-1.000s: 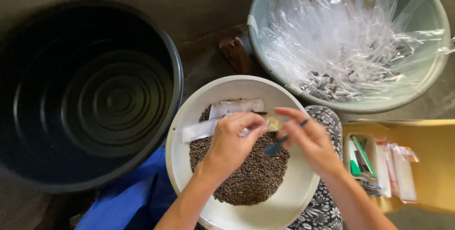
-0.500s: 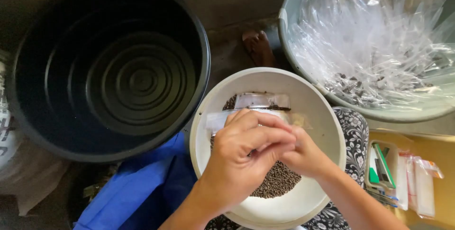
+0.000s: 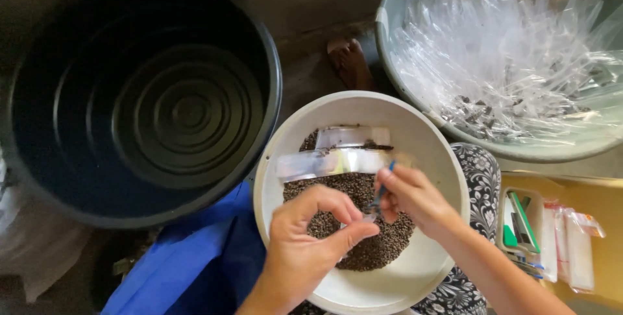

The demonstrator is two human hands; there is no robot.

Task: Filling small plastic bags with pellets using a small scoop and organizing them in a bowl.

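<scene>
A white bowl [image 3: 441, 153] on my lap holds a heap of small dark seeds [image 3: 337, 192]. My left hand [image 3: 305, 243] hovers over the seeds with thumb and forefinger pinched together on a small clear packet. My right hand [image 3: 415, 198] grips a small blue spoon [image 3: 381, 192] whose tip dips toward the seeds by my left fingertips. Two clear plastic packets [image 3: 337, 159] lie across the far side of the heap.
A big empty black tub [image 3: 149, 94] stands at the left. A grey basin [image 3: 396, 49] at the upper right is full of clear plastic packets [image 3: 513, 49]. A yellow box [image 3: 603, 198] with small packets lies at the right. Blue cloth [image 3: 188, 263] lies below the tub.
My hands have come apart: the left dropped lower over the seeds, the right now shows the blue spoon. The view shifted slightly to the right.
</scene>
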